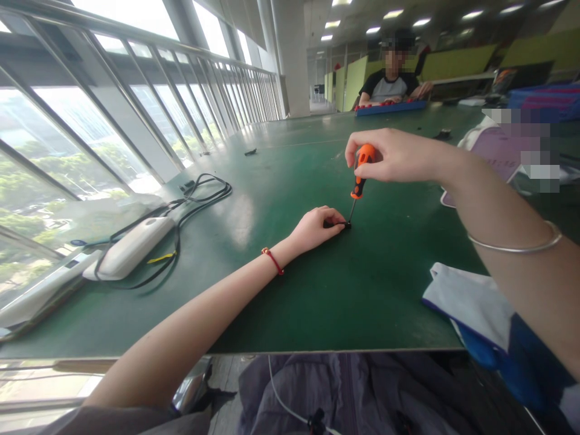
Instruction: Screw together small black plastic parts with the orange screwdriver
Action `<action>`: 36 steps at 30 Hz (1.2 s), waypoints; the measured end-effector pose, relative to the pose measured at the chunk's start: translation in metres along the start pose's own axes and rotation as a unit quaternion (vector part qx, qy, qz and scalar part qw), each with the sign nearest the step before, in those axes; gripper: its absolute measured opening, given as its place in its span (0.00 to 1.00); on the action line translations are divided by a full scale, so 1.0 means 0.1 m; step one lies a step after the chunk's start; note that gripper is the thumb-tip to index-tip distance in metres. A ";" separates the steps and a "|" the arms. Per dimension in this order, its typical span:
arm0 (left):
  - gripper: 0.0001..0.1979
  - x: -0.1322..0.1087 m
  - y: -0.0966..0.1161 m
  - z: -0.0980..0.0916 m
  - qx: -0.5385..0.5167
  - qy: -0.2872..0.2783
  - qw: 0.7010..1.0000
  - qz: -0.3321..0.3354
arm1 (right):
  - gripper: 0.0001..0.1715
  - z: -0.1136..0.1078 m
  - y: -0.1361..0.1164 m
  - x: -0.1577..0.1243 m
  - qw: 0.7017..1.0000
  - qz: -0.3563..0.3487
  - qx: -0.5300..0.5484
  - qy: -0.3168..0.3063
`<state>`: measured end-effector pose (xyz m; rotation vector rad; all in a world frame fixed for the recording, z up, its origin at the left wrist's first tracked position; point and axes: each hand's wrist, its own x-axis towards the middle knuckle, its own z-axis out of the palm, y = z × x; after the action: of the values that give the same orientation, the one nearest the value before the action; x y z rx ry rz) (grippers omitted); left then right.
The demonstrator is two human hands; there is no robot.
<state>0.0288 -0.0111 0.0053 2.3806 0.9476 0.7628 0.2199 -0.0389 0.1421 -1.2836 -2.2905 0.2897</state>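
Observation:
My right hand [385, 154] is closed around the top of an orange and black screwdriver [365, 156], which stands nearly upright with a slight tilt. Its thin metal shaft runs down to a small black part [347, 225] on the green table. My left hand [318, 226] lies low on the tabletop, thumb and fingers pinched on that same black part. Most of the part is covered by the fingers, so its kind cannot be made out. The screwdriver's tip meets the part's right end, just beyond the left fingertips.
White power strips [136, 244] with black cables [203, 187] lie on the green table [281, 302] at left, beside a railing [181, 78]. A white and blue cloth [471, 302] hangs over the near right edge. Across the table, a person [390, 84] sits behind a blue tray [392, 109].

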 end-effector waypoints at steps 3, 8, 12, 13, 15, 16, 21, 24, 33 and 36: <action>0.07 0.00 0.01 0.00 0.000 0.001 1.000 -0.002 | 0.12 0.01 0.00 0.00 1.000 0.006 -0.004 0.009; 0.08 0.00 0.00 0.00 -0.003 -0.001 1.000 -0.001 | 0.10 -0.01 0.00 0.00 1.000 0.013 0.004 0.004; 0.08 0.00 -0.01 0.00 0.002 -0.001 1.000 0.000 | 0.07 -0.01 -0.01 0.00 1.000 0.002 -0.001 0.018; 0.08 0.00 -0.02 0.00 0.002 0.000 1.000 0.001 | 0.10 -0.01 -0.01 0.00 1.000 0.001 -0.003 0.016; 0.08 0.00 -0.02 0.00 0.002 0.001 1.000 0.003 | 0.17 0.00 -0.03 0.00 1.000 0.004 -0.006 0.008; 0.08 0.00 -0.02 0.01 0.002 0.001 1.000 0.005 | 0.18 0.00 -0.03 0.00 1.000 0.006 -0.006 0.007; 0.07 0.01 -0.03 0.01 0.003 -0.001 1.000 0.006 | 0.06 0.01 -0.04 0.01 0.999 0.011 -0.013 0.043; 0.07 0.01 -0.03 0.01 0.005 0.002 1.000 0.004 | 0.10 0.02 -0.04 0.03 0.998 0.020 -0.019 0.048; 0.07 0.00 0.00 0.03 0.021 0.028 0.999 0.000 | 0.10 0.22 -0.11 -0.13 0.993 0.010 0.024 0.116; 0.07 -0.01 0.00 0.03 0.030 0.041 0.999 -0.001 | 0.10 0.31 -0.09 -0.25 0.987 0.023 0.031 0.157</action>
<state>0.0302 -0.0129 0.0031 2.4159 1.0206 0.8481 0.2085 -0.0636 0.1115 -1.2546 -1.9732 0.1592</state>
